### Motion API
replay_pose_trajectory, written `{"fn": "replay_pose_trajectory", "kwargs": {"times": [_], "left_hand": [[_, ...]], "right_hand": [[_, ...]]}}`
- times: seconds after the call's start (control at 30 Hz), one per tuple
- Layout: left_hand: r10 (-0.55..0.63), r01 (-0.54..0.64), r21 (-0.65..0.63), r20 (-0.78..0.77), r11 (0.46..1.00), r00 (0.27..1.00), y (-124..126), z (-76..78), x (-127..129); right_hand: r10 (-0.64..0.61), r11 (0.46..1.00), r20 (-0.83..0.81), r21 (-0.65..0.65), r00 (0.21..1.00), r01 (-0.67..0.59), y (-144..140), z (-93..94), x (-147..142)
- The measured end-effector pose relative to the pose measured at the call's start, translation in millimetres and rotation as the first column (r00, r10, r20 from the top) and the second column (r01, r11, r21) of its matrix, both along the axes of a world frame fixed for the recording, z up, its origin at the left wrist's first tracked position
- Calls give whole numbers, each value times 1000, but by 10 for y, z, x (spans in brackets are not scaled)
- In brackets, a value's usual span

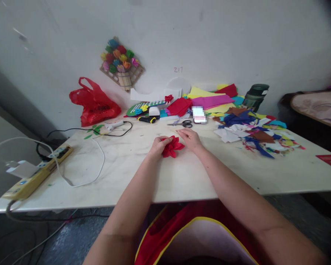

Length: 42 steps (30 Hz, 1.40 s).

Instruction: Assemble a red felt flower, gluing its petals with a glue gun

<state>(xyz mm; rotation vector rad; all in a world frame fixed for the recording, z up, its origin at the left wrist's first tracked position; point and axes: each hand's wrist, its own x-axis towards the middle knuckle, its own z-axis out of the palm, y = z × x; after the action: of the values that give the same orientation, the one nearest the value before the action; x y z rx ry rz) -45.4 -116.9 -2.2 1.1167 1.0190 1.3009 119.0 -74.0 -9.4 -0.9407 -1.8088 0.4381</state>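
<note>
One mark reads clearly — "Z17", handwritten in red on the wall.

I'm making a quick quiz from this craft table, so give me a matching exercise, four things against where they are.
Things:
1. red felt flower
2. scissors
3. red plastic bag
4. power strip

Places:
A. table's left edge
B. between both hands
C. against the wall, back left
D. just beyond the hands, mid-table

Pairs: 1-B, 2-D, 3-C, 4-A. The left hand and right hand both touch the flower.
</note>
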Motion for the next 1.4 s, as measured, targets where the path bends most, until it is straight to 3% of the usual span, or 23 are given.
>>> {"fn": "replay_pose_trajectory", "kwargs": {"times": [0.13,0.27,0.4,0.5,0.6,0.67,0.77,0.93,1.1,1.23,1.4], "left_hand": [[72,-70,-26,95,997,993,6,27,-1],[101,-109,30,204,994,974,15,58,0],[98,-118,81,223,990,970,13,76,3],[111,-132,79,228,988,967,17,64,-2],[107,-130,85,238,988,965,29,42,-8],[114,-138,82,248,987,962,38,28,-6],[146,-170,76,254,982,956,50,14,1],[146,-166,85,203,983,968,53,-6,20],[145,-159,108,126,981,981,68,-47,39],[149,-150,129,20,980,989,67,-59,40],[-4,-12,228,69,974,998,9,30,10]], "right_hand": [[-177,981,140,-60,974,186,55,-41,60],[-325,920,452,-52,830,389,83,-116,77],[-351,929,540,95,765,359,105,-141,42],[-404,910,436,106,804,400,89,-88,31],[-414,908,166,4,895,419,9,11,44],[-313,947,-33,-93,949,308,-76,82,43],[-92,983,-193,-176,977,58,-193,149,-3],[-20,960,-176,-278,984,-30,-167,64,-116],[-70,952,-111,-305,991,33,-39,-62,-137],[-65,947,-118,-321,991,24,-63,-28,-131],[-18,962,-208,-271,978,-40,-98,37,-114]]}}
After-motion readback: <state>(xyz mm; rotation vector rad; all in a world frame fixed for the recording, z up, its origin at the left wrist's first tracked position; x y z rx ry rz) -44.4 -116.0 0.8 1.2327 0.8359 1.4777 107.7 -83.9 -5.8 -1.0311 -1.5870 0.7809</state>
